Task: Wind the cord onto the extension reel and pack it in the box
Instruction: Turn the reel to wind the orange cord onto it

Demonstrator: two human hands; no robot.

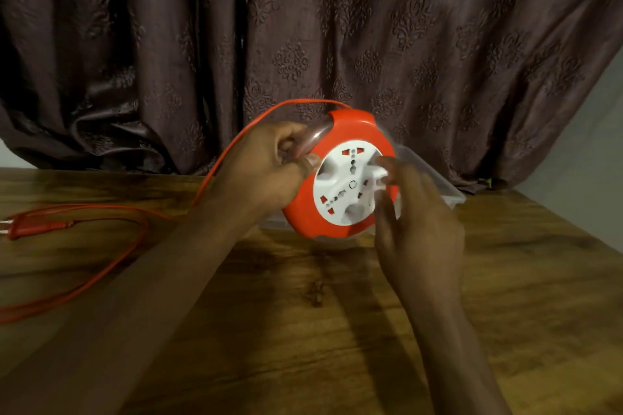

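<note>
- Clearly the winding is only partly done: the orange reel is held up off the counter, in front of the clear box.
- The left hand clamps the reel's rim; the right hand pinches the white crank on its face.
- Much cord lies loose on the counter, its plug at far left.
- Left, I judge: finish winding, then box it.

Dark brown patterned curtain behind wooden table — dim warm light
</note>
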